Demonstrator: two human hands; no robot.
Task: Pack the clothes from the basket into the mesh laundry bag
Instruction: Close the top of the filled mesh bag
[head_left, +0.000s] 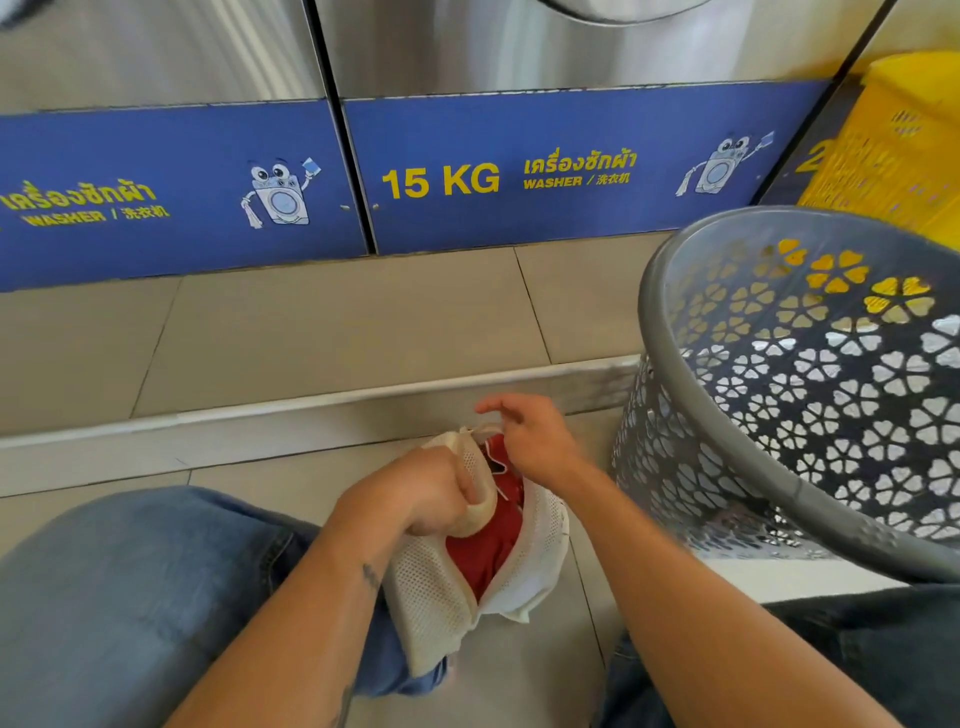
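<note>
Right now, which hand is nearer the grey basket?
The right hand. It pinches the drawstring at the top of the mesh laundry bag, just beside the grey basket. The left hand grips the bag's rim on the side away from it.

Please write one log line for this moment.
left hand: grips mesh laundry bag rim | right hand: pinches drawstring | red garment: inside

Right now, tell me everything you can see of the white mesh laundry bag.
The white mesh laundry bag is soft perforated fabric with a cream rim, lying low on the tiled floor between the person's knees. Its mouth is open, showing red clothing inside. The left hand grips the rim; the right hand pinches its cream drawstring at the top.
</note>
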